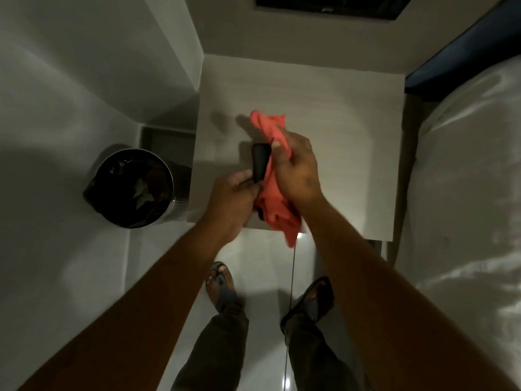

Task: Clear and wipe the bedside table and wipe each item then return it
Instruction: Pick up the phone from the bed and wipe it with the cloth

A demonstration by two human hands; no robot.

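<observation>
Small black item (259,162), held above the bare counter (352,136), looks light, rigid and smooth, so likely slippery: left hand (231,198) fingers pinch its lower end, right hand (296,170) fingers clamp the limp orange cloth (275,198) against its side.

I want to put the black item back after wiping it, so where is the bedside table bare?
Nearly all the bedside table shows bare: the back strip by the wall, the right side by the bed, the left edge above the bin. Only the front centre is crowded, where the left hand holds the black item and the right hand the orange cloth.
</observation>
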